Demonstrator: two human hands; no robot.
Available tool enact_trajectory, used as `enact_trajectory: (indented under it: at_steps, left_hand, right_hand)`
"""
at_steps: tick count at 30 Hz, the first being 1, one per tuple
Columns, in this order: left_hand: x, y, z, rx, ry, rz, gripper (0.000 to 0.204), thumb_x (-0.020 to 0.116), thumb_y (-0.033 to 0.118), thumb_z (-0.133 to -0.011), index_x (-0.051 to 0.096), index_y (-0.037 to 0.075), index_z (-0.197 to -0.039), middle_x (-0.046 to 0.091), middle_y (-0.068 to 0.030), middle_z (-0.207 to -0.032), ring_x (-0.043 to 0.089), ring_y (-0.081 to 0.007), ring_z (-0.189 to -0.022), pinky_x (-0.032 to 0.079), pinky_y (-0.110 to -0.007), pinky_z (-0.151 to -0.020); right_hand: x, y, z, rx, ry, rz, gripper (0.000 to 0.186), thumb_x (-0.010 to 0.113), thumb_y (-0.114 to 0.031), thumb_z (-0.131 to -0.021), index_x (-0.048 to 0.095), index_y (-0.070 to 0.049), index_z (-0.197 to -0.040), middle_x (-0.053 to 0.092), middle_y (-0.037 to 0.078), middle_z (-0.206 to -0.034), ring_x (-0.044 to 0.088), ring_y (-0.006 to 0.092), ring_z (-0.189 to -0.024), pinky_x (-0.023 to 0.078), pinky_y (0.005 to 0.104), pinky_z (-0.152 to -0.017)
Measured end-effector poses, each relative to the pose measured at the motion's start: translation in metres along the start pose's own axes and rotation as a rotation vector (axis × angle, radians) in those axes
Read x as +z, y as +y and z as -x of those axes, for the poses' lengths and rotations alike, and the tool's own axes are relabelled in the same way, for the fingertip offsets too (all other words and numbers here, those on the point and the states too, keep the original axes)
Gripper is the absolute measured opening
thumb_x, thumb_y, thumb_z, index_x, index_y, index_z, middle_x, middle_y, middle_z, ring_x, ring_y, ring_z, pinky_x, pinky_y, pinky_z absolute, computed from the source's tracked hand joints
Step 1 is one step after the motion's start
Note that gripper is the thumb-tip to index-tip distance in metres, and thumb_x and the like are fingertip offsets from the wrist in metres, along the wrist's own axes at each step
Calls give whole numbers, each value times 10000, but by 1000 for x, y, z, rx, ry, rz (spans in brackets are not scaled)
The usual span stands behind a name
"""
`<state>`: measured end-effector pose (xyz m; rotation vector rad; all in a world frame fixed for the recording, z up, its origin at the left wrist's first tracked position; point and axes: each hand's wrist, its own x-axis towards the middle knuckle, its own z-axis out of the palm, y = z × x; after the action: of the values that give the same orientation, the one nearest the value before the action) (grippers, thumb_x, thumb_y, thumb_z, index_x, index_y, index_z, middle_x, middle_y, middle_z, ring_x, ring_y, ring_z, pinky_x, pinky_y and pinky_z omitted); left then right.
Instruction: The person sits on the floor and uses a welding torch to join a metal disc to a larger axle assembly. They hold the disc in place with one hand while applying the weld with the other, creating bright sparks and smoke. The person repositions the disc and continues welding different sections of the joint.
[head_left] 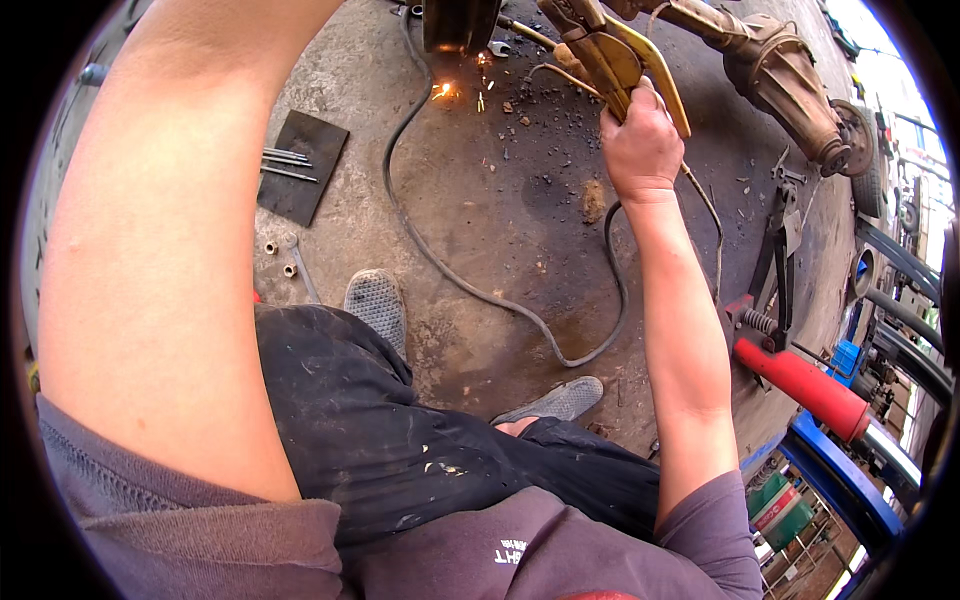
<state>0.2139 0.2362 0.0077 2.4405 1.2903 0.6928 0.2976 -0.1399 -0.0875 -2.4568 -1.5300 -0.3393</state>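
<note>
My right hand (645,143) is closed around the lower end of a worn yellow-brown metal piece (607,62) near the top. Its exact kind I cannot make out. My left arm (165,220) reaches up past the top edge, so my left hand is out of sight. At the top middle is a dark metal-looking piece (460,25), its lower edge lit orange. Bright sparks (443,91) fall to the floor just below it. A dark cable (393,178) loops across the floor between my arms and runs up near my right hand.
A dark plate (318,150) with several thin rods lies at the left, near a wrench (304,270) and nuts (290,270). A rusty axle (780,75) stands at the upper right. A red-handled jack (810,385) is beside my right forearm. Dark crumbs litter the floor.
</note>
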Motion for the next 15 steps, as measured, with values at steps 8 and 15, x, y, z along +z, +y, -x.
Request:
enact_trajectory:
  at_steps: [8, 15]
  left_hand:
    - [0, 3, -1, -22, -36, -9, 532, 591, 272, -845, 658, -21, -1283, 627, -281, -1360, 603, -376, -1296, 496, -412, -1073]
    - [16, -12, -21, -15, 9, -42, 546, 582, 276, -851, 648, -52, -1282, 627, -294, -1353, 608, -364, -1297, 501, -417, -1069]
  right_hand:
    - [4, 5, 2, -10, 39, -52, 478, 774, -237, -849, 609, -27, -1246, 724, 203, -1052, 719, 406, -944, 582, 500, -801]
    - [6, 4, 1, -59, 79, -67, 493, 778, -232, -845, 603, -22, -1256, 719, 209, -1082, 716, 411, -959, 583, 497, -812]
